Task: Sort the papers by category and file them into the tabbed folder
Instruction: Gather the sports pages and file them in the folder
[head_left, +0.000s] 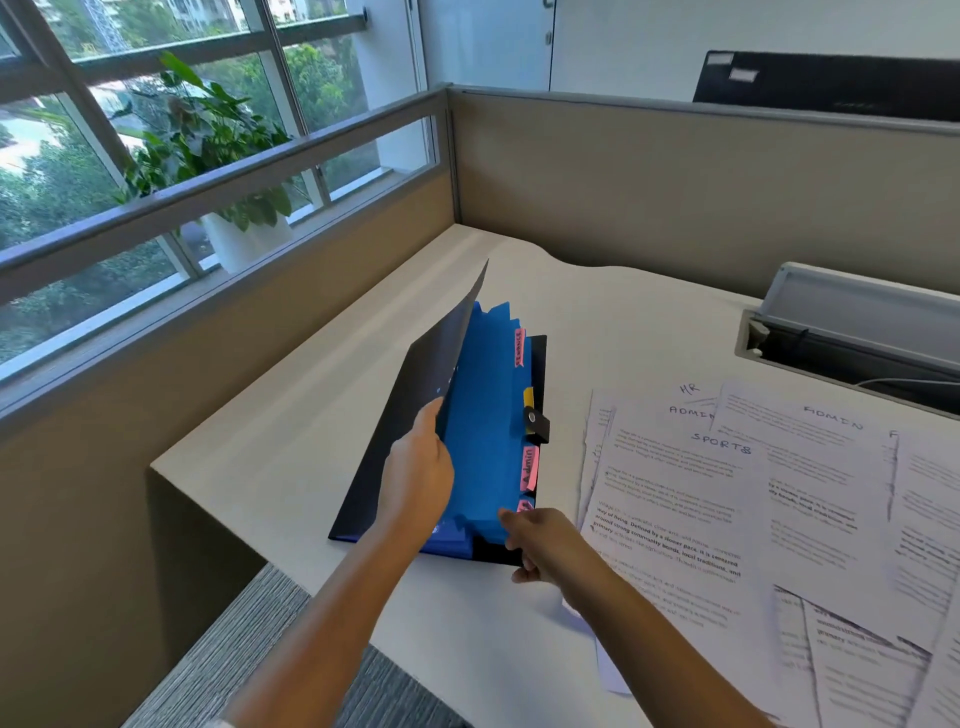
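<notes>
On the counter (322, 441) lies the tabbed folder (483, 415). The left hand (418, 475), arm outstretched, holds its black cover (441, 353) raised, grip closed on the edge. The right hand (545, 543) seems to pinch a blue divider's lower corner. Papers (753, 493) lie right.

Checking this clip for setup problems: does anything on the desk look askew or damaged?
Nothing looks damaged. The papers lie in a loose, overlapping fan at differing angles beside the tabbed folder, whose cover the left hand holds raised.
</notes>
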